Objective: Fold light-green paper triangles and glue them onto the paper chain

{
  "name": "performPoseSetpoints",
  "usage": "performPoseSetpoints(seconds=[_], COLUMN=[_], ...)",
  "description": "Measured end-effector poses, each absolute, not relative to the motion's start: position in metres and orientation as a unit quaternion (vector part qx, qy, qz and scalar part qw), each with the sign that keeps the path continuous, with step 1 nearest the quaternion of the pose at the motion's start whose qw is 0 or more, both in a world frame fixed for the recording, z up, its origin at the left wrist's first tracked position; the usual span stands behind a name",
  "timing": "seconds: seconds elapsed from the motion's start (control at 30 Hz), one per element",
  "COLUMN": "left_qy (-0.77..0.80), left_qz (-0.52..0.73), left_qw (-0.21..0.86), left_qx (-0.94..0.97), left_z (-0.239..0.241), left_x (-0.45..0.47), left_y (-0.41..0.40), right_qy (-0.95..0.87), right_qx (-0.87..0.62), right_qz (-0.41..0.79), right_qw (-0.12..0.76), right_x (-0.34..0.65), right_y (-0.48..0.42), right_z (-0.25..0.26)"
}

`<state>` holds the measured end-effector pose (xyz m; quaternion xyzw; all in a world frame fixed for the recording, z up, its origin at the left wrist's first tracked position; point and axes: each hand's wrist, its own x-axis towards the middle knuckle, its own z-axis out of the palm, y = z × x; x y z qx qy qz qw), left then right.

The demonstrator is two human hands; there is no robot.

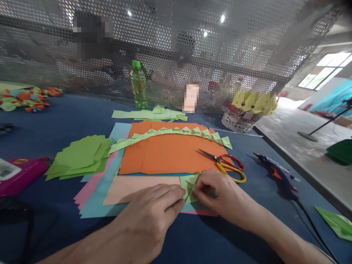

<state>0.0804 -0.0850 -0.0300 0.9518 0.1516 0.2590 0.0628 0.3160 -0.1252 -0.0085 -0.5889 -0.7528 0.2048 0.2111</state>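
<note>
A small light-green paper piece point(189, 182) with folds in it lies on a peach sheet point(143, 187). My left hand point(154, 209) has its fingers together, thumb and fingertips closed at the left side of the green piece. My right hand point(220, 190) is curled, thumb and index finger pinching the piece's right side. Just beyond my right hand, scissors point(232, 165) with red and yellow handles lie part open on orange sheets point(170, 154). Across the orange sheets curves a strip of folded green triangles point(178, 131).
Green squares point(79, 156) are stacked at left, near a magenta object point(27, 172). A glue gun point(277, 172) with its cord lies at right. Behind stand a green bottle point(139, 88) and a basket point(239, 117) with yellow paper points. Green strips point(150, 114) and a metal mesh point(110, 80) are at the back.
</note>
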Motion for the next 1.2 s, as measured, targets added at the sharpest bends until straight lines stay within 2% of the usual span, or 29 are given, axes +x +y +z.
performPoseSetpoints(seconds=[0.9,1.2], left_qy=[0.164,0.16], left_qz=[0.244,0.159], left_qw=[0.054,0.077], left_qx=[0.954,0.971], left_z=[-0.0263,-0.0304], left_x=[0.077,0.0801], left_y=[-0.0874,-0.0852], right_qy=[-0.772,-0.77], right_qx=[-0.597,-0.596], right_qz=[0.133,0.14], right_qw=[0.175,0.18], right_x=[0.3095,0.3096], right_y=[-0.1274,-0.1287], right_z=[-0.0145,-0.0143])
